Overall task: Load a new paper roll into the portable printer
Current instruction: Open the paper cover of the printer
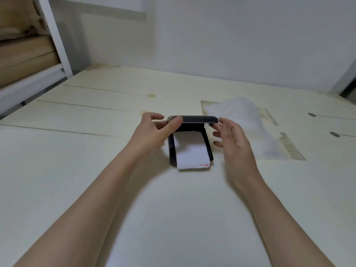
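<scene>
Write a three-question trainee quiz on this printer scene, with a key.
1. True or false: the printer lid is fully shut.
2. Which hand grips the lid's left end? A) left hand B) right hand
3. What sticks out past the near edge of the printer?

Key:
1. False; the lid stands raised.
2. A; the right hand's fingertips meet the lid's right end.
3. White paper with a small red print at its corner.

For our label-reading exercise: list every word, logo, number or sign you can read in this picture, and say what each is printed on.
"JD", in red, seen upside down, on the near corner of the white paper coming out of the open printer.
Small red characters beside it: too small and blurred to read.
Nothing else carries readable text.
</scene>
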The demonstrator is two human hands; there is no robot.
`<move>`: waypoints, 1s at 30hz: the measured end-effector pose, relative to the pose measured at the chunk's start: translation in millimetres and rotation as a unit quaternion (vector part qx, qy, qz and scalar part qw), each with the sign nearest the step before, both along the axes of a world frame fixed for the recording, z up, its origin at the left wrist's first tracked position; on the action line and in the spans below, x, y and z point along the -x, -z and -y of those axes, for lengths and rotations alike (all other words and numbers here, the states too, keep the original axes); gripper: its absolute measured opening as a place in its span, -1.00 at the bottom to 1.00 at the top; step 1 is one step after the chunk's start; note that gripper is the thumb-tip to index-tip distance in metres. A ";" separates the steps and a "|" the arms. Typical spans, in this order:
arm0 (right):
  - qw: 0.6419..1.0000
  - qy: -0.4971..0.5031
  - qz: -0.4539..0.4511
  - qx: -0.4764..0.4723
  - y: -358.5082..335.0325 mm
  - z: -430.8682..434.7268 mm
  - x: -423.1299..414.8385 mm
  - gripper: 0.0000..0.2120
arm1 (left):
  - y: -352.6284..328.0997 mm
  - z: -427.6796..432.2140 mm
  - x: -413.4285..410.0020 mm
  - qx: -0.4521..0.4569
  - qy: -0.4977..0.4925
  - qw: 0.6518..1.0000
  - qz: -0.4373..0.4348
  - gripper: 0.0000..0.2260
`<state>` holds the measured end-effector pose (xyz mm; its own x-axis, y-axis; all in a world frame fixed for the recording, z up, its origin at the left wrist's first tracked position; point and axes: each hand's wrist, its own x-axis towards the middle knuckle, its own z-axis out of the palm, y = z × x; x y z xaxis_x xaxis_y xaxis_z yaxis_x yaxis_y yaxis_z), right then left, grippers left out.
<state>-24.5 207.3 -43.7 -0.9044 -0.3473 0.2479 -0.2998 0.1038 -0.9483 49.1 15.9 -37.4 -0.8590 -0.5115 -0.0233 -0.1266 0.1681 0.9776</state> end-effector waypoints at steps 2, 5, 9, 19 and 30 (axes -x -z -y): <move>1.000 -0.002 -0.002 0.000 1.5 2.0 2.9 -0.67 | 0.2 -6.2 7.6 -0.017 -0.047 0.999 -0.011 -0.44; 1.000 -0.021 -0.005 0.003 2.9 2.0 6.7 -0.70 | 2.7 -15.6 18.9 -0.007 -0.090 0.992 -0.091 -0.57; 0.999 -0.037 -0.015 -0.004 3.7 1.2 9.9 -0.70 | 7.6 -15.0 25.5 -0.014 -0.085 0.984 -0.156 -0.57; 0.996 -0.086 0.000 -0.017 8.5 12.1 15.8 -0.65 | 1.7 -9.8 52.9 -0.045 -0.098 0.991 -0.081 -0.47; 0.993 -0.096 -0.017 -0.065 17.2 13.3 18.3 -0.46 | 24.9 9.0 48.4 -0.067 -0.088 0.986 -0.123 -0.93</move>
